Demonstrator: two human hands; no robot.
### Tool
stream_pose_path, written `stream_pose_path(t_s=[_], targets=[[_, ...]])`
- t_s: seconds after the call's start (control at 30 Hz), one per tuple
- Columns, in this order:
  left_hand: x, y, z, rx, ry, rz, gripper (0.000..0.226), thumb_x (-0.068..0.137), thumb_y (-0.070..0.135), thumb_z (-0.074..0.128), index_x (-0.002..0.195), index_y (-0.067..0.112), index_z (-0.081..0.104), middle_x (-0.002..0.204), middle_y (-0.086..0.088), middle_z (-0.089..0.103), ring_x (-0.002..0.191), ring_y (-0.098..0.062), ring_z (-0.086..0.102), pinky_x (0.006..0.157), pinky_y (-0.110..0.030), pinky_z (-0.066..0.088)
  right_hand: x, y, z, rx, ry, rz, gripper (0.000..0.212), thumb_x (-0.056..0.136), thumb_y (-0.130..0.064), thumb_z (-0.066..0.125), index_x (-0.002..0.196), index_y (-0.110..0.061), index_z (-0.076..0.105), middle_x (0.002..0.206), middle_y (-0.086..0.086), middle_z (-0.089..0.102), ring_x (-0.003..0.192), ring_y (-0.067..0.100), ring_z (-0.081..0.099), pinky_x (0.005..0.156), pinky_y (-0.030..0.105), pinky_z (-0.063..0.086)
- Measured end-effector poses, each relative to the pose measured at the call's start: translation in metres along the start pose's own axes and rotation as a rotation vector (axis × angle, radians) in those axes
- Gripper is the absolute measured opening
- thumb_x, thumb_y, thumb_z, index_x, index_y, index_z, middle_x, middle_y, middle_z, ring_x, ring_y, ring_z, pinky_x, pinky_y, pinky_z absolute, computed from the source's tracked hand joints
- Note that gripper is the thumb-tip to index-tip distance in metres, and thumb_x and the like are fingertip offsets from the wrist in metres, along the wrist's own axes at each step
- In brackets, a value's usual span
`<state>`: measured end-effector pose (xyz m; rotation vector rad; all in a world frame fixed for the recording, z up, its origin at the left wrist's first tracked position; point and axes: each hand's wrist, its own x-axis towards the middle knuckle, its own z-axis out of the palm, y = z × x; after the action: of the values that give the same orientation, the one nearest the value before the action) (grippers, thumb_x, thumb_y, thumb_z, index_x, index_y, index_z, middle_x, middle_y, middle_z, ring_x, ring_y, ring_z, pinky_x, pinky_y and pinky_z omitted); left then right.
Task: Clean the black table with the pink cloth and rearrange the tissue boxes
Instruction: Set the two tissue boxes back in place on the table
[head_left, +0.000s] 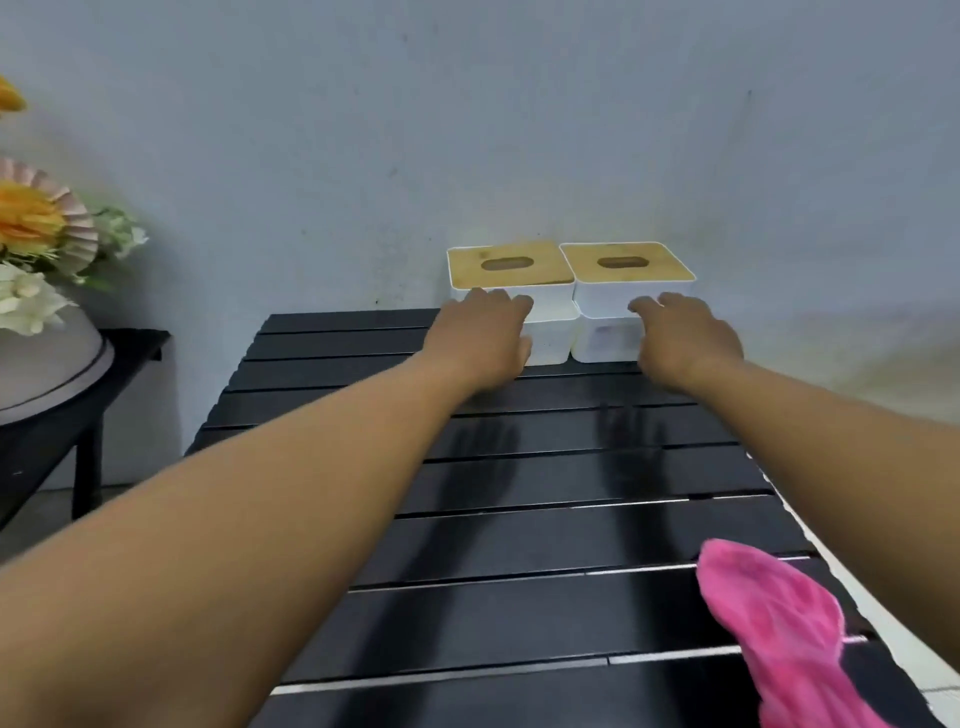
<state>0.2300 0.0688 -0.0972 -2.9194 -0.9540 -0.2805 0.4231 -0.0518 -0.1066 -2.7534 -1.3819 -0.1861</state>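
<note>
1. Reaching forward with the left hand to the front of the left tissue box: fingers on the white wall just under the lid, thumb lower down. Gripping or only touching, cannot tell.
2. Likewise with the right hand at the right tissue box: fingertips against its front wall. Hold or mere touch, cannot tell.
3. Boxes side by side, touching, at the far edge against the wall. White bodies, wooden lids, one oval slot each. Only darkness in the slots, so contents not to be told.
4. Under both arms, the black table, slatted and glossy.
5. On its near right corner, well apart from both hands, the pink cloth, crumpled.
6. Off to the left, a dark side table with a pale bowl of orange and white flowers.
</note>
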Motion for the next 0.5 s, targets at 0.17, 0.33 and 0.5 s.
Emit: stream_pose_path(t_s=[0.17, 0.33, 0.5], targets=[[0.032, -0.006, 0.024, 0.130, -0.047, -0.030, 0.010, 0.097, 0.022, 0.048, 0.104, 0.019, 0.053, 0.100, -0.006, 0.057, 0.103, -0.030, 0.055, 0.082, -0.041, 0.032, 0.019, 0.021, 0.017, -0.070, 0.045, -0.035, 0.049, 0.092, -0.009, 0.046, 0.137, -0.029, 0.049, 0.123, 0.008, 0.058, 0.113, 0.034, 0.053, 0.087, 0.041, 0.039], [0.030, -0.030, 0.036, 0.139, -0.011, -0.044, 0.013, 0.096, 0.013, 0.047, 0.086, 0.022, 0.045, 0.076, 0.003, 0.042, 0.084, -0.025, 0.049, 0.083, -0.042, 0.029, 0.021, 0.011, 0.026, 0.013, 0.136, -0.084, 0.043, 0.090, -0.004, 0.045, 0.119, -0.031, 0.062, 0.112, 0.005, 0.065, 0.099, 0.033, 0.058, 0.084, 0.040, 0.034], [0.009, -0.054, 0.031, 0.146, 0.000, -0.048, 0.015, 0.100, 0.018, 0.040, 0.088, 0.021, 0.048, 0.083, 0.000, 0.053, 0.079, -0.024, 0.045, 0.078, -0.041, 0.024, 0.011, -0.015, 0.029, 0.130, 0.153, -0.133, 0.034, 0.097, -0.016, 0.044, 0.120, -0.032, 0.063, 0.123, 0.004, 0.065, 0.109, 0.034, 0.056, 0.082, 0.037, 0.035]])
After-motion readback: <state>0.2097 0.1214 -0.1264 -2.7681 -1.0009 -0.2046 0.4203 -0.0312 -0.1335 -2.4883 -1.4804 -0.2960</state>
